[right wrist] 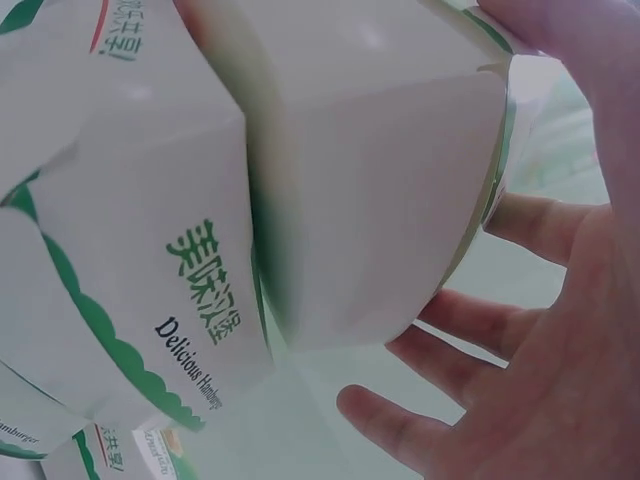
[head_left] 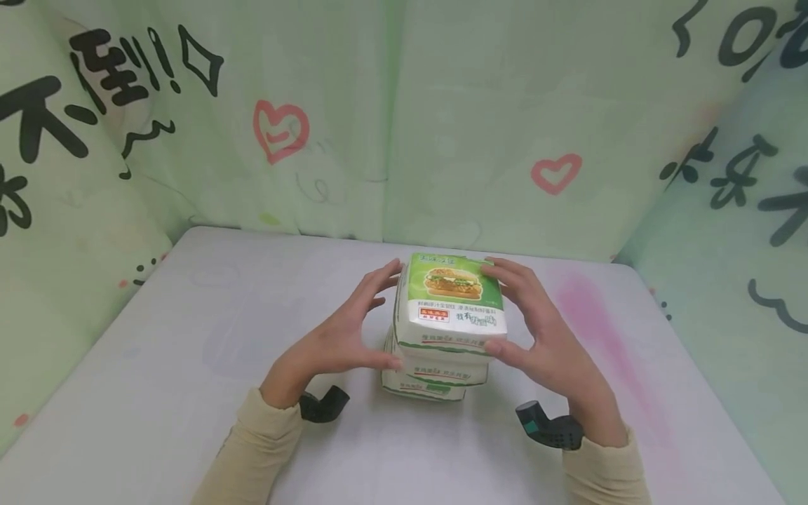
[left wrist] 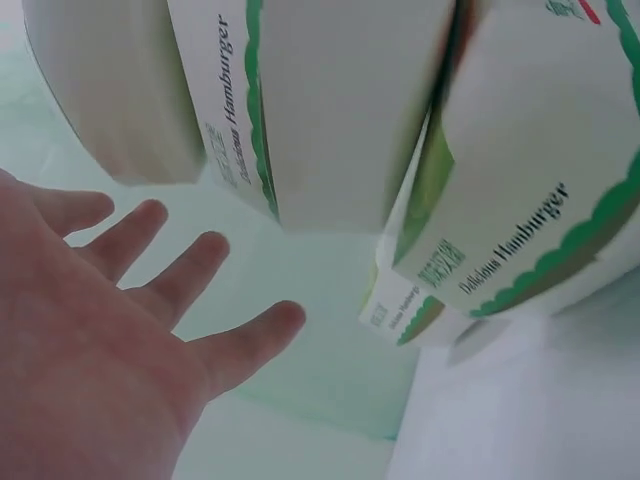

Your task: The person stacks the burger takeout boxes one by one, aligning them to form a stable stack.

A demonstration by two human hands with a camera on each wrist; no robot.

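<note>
In the head view, a green-and-white paper hamburger box (head_left: 452,308) with a burger picture sits uppermost on a stack of similar boxes (head_left: 435,369). My right hand (head_left: 546,337) holds its right side, thumb at the near corner and fingers along the far edge. The right wrist view shows these fingers against the white box (right wrist: 370,200). On the other side, my left hand (head_left: 344,333) has its fingers spread close to the stack. In the left wrist view, a gap separates the left fingers (left wrist: 250,345) from the boxes (left wrist: 330,110).
The stack stands on a pale table (head_left: 303,456) with a pink stain (head_left: 587,315) on the right. Behind and beside it hangs a light green cloth (head_left: 442,140) with hearts and dark writing. Another box (left wrist: 395,305) shows beyond the stack in the left wrist view.
</note>
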